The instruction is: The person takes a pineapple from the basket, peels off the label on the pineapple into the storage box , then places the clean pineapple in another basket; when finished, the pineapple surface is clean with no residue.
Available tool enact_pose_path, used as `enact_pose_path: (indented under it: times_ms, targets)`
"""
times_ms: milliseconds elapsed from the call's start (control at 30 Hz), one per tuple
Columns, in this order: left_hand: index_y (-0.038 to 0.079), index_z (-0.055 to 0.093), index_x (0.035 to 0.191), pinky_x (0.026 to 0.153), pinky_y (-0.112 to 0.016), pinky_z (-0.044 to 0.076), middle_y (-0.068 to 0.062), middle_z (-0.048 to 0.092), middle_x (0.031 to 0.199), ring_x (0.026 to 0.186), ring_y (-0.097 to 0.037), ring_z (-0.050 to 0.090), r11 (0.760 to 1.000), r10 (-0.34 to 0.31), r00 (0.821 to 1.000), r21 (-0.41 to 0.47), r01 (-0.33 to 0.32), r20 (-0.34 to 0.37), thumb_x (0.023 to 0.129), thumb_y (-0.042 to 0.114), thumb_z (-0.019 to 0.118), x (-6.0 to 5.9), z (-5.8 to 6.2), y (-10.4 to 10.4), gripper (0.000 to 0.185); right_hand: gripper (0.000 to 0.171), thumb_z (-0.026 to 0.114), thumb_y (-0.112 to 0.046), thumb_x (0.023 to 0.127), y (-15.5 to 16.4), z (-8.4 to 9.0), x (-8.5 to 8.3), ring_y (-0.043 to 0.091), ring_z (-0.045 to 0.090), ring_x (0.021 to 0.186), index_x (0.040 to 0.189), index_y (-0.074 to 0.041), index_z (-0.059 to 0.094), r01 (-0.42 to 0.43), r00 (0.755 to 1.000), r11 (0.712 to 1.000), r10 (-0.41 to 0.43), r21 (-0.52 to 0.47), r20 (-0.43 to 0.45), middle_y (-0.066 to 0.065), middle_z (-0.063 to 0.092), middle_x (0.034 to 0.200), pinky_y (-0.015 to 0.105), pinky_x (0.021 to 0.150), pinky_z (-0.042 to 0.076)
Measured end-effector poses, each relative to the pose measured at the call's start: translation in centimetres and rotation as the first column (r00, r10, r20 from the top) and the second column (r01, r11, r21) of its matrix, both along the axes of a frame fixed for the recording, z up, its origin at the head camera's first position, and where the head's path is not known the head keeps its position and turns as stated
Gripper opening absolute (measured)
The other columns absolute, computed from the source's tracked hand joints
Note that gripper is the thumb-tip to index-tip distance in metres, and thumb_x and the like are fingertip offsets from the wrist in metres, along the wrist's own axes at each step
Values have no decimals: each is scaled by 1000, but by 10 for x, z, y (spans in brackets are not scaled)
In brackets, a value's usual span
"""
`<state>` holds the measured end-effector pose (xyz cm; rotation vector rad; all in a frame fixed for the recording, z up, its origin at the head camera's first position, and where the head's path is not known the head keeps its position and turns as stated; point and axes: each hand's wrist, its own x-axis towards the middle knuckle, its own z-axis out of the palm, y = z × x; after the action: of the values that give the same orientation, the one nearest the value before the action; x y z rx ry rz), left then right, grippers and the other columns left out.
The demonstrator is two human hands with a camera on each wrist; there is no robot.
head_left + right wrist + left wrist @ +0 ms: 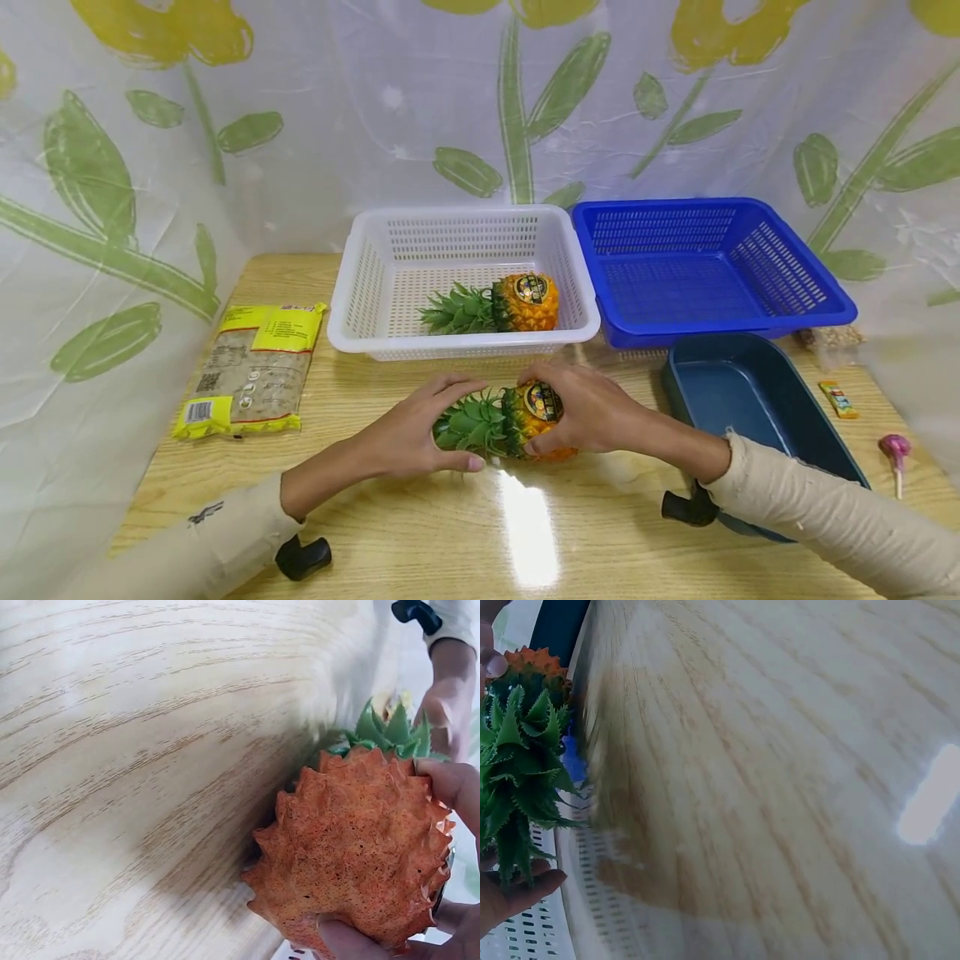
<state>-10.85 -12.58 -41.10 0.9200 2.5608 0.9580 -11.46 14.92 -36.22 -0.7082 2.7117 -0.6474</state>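
Both hands cradle the pineapple (517, 419) sideways, left hand (408, 433) curled round its leaves, right hand (592, 408) gripping its body, steadying its weight.

White basket (352, 321) blocks behind; near table (450, 533) open.

We wear long cream sleeves of a ribbed, crinkled knit on both arms, ending at the wrists. The left sleeve (187, 542) carries a small dark printed mark near the cuff. A black strap-mounted device (303, 557) sits under the left wrist, and another black device (688, 507) under the right sleeve (825, 508).
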Motion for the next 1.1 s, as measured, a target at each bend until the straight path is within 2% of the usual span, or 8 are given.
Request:
enact_pose_path:
  times_ms: [167, 400, 600, 733, 833, 1000, 1100]
  targets:
    - [26, 38, 155, 103, -59, 45, -5, 39, 154, 137, -33, 47, 1000, 11, 1000, -25, -11, 3, 77, 62, 79, 1, 0, 0, 95, 79, 90, -47, 68, 0, -1, 1, 29, 60, 121, 135, -21, 58, 0, 1000, 1000, 0, 8, -1, 6, 61, 139, 54, 97, 50]
    - [21, 45, 150, 101, -59, 47, -5, 44, 148, 131, -34, 52, 999, 18, 1000, -37, -19, -14, 83, 53, 78, 1, 1, 0, 81, 87, 88, -52, 70, 3, -2, 2, 34, 56, 128, 144, -21, 52, 7, 1000, 1000, -7, 8, 4, 7, 57, 144, 59, 98, 49]
    - [22, 47, 148, 101, -58, 47, -4, 46, 148, 131, -32, 53, 999, 28, 999, -36, -29, -39, 89, 50, 73, 1, -1, 1, 70, 94, 86, -61, 68, 7, -3, 1, 32, 55, 129, 146, -21, 50, 27, 1000, 1000, -27, -13, 14, 5, 56, 144, 57, 99, 48]
    - [21, 48, 147, 102, -56, 47, -5, 47, 146, 130, -31, 53, 999, 24, 998, -31, -26, -59, 91, 47, 72, 2, -2, 1, 67, 98, 84, -65, 67, 12, -4, -1, 28, 58, 123, 146, -20, 49, 24, 999, 997, -21, -68, 45, 5, 58, 141, 52, 96, 51]
    - [20, 48, 147, 103, -57, 47, -5, 48, 146, 130, -31, 53, 999, 21, 998, -29, -23, -65, 91, 45, 72, 1, -3, 1, 66, 91, 81, -64, 73, 17, -5, -2, 25, 60, 120, 146, -20, 49, 10, 997, 990, 1, -137, 74, 4, 60, 138, 49, 95, 52]
    - [19, 48, 147, 102, -56, 48, -5, 48, 145, 130, -30, 53, 999, 19, 998, -26, -21, -64, 91, 43, 72, 1, -2, 1, 66, 67, 71, -53, 89, 24, -8, -3, 28, 59, 124, 143, -19, 53, -18, 997, 976, 35, -218, 75, 6, 61, 139, 53, 101, 49]
    - [19, 48, 148, 102, -55, 48, -5, 48, 145, 129, -29, 53, 1000, 18, 998, -22, -19, -60, 91, 43, 72, 1, -2, 1, 66, 59, 69, -47, 93, 25, -9, -5, 31, 60, 123, 141, -15, 56, -17, 997, 969, 37, -245, 75, 8, 62, 138, 55, 102, 48]
